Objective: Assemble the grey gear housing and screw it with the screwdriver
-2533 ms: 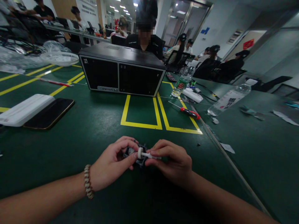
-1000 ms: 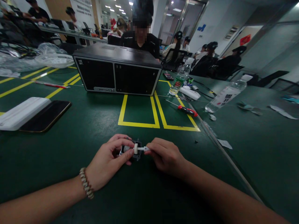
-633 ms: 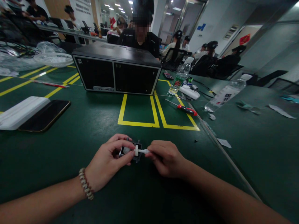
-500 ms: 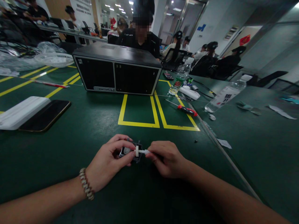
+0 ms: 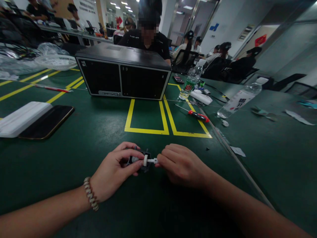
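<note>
My left hand [image 5: 119,172], with a beaded bracelet at the wrist, is closed round a small dark grey mechanical part [image 5: 146,167]. Its thumb and forefinger pinch near a cream-coloured disc [image 5: 145,160] at the part's right side. From the disc a thin white plastic shaft [image 5: 151,161] sticks out to the right. My right hand [image 5: 182,165] grips the far end of that shaft between curled fingers, knuckles upward. The fingertips and the shaft's end are partly hidden. Both hands are just above the green table, close together.
A black-fronted box [image 5: 123,77] stands ahead, with a person [image 5: 148,39] behind it. A red-and-black screwdriver [image 5: 198,116] lies right of centre, near two water bottles [image 5: 189,84]. On the left are a phone [image 5: 47,122] and a white block [image 5: 24,117].
My right hand has rolled over, so its knuckles now face more upward, and the white shaft has turned with it. The left hand holds the part in nearly the same place.
</note>
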Demonstrator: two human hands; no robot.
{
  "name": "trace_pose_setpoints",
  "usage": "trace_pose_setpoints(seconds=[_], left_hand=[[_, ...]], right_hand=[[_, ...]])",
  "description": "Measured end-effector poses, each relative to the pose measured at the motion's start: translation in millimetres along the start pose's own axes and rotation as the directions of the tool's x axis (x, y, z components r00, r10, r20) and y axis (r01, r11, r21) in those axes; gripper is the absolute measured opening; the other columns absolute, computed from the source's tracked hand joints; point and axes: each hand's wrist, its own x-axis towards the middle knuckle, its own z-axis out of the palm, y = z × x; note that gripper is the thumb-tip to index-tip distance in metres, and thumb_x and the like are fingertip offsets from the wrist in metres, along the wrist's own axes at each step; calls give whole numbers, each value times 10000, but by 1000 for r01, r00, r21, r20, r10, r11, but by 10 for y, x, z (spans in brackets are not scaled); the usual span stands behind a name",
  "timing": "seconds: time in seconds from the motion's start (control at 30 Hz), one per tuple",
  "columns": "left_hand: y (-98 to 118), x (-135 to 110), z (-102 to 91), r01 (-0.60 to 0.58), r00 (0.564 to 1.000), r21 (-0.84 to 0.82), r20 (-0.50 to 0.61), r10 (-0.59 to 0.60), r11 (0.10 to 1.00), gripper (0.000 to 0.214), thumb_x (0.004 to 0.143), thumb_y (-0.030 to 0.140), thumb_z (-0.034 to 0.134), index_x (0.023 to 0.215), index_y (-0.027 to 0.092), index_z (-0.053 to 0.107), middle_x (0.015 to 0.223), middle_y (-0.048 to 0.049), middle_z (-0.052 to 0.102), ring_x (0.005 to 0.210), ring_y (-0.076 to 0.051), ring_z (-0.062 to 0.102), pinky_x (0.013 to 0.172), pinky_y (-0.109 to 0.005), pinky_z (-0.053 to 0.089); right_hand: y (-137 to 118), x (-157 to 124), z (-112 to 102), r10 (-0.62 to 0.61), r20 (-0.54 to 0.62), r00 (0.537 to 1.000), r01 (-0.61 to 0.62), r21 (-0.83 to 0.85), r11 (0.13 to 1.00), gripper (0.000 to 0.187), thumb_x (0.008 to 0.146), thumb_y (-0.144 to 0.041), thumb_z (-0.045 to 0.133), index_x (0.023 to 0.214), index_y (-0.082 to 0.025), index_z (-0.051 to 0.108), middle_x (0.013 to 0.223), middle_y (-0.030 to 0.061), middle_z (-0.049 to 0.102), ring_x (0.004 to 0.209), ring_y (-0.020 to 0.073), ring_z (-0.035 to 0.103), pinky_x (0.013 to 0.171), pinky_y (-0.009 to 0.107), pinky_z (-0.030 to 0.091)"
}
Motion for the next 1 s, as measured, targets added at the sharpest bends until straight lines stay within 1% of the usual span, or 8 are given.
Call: trace_pose_setpoints(seconds=[0.07, 0.2, 0.33, 0.5, 0.63, 0.8, 0.9, 1.0], left_hand=[[3, 1, 4, -7, 1000, 2, -3, 7, 1000, 172, 890, 335, 754, 996, 222, 828, 1282, -85, 554, 1008, -209, 685, 677, -260, 691], [18, -1, 11, -25, 1000, 10, -5, 25, 1000, 167, 873, 345, 762, 951, 213, 828, 1257, -91, 559, 1029, -222, 677, 653, -245, 680], [24, -3, 8, -14, 1000, 17, 3, 14, 1000, 185, 880, 362, 751, 963, 215, 827, 1266, -93, 548, 1051, -224, 673, 661, -241, 681], [27, -4, 19, -16, 1000, 18, 3, 16, 1000, 193, 881, 372, 751, 960, 209, 817, 1272, -91, 552, 1044, -220, 677, 660, -244, 682], [39, 0, 31, -30, 999, 29, -15, 31, 999, 193, 868, 370, 757, 940, 200, 812, 1264, -104, 563, 1087, -244, 670, 651, -240, 671], [51, 13, 16, -23, 1000, 7, -20, 23, 1000, 214, 847, 363, 772, 978, 197, 804, 1264, -110, 582, 1045, -240, 678, 663, -278, 681], [57, 14, 6, -5, 1000, -5, -15, 5, 1000, 238, 834, 372, 784, 991, 194, 800, 1278, -109, 576, 1011, -231, 684, 669, -294, 683], [64, 10, 6, -8, 1000, 17, -11, 8, 1000, 243, 837, 388, 779, 981, 193, 804, 1285, -113, 566, 1033, -240, 676, 681, -300, 673]], right_hand=[[-21, -11, 22, 16, -9, 1000, -16, 3, 1000, 356, 1105, -161, 443, 819, -158, 654, 717, 33, 577, 628, 178, 437, 581, 340, 329], [-64, -41, 115, 68, -26, 997, -65, 86, 994, 309, 1071, -131, 457, 824, -151, 642, 721, 35, 574, 621, 171, 438, 570, 330, 323], [-89, -47, 160, 102, -39, 994, -96, 132, 987, 269, 1056, -117, 471, 847, -148, 637, 727, 36, 580, 621, 169, 450, 566, 324, 325], [-87, -52, 174, 113, -53, 992, -103, 169, 980, 254, 1055, -118, 470, 863, -156, 632, 730, 40, 590, 618, 175, 466, 557, 325, 331], [-49, -68, 221, 104, -79, 991, -88, 193, 977, 242, 1067, -155, 473, 888, -148, 634, 726, 42, 595, 616, 179, 478, 551, 331, 332], [33, -100, 289, 109, -127, 986, -74, 250, 965, 150, 1047, -158, 500, 961, -157, 623, 752, 41, 615, 642, 183, 509, 572, 327, 375], [39, -111, 294, 112, -121, 986, -77, 259, 963, 116, 1030, -141, 511, 1002, -140, 624, 781, 55, 635, 664, 185, 529, 581, 325, 393], [10, -110, 277, 113, -95, 989, -84, 264, 961, 111, 1022, -131, 516, 1030, -122, 627, 819, 78, 657, 691, 191, 556, 596, 326, 421]])
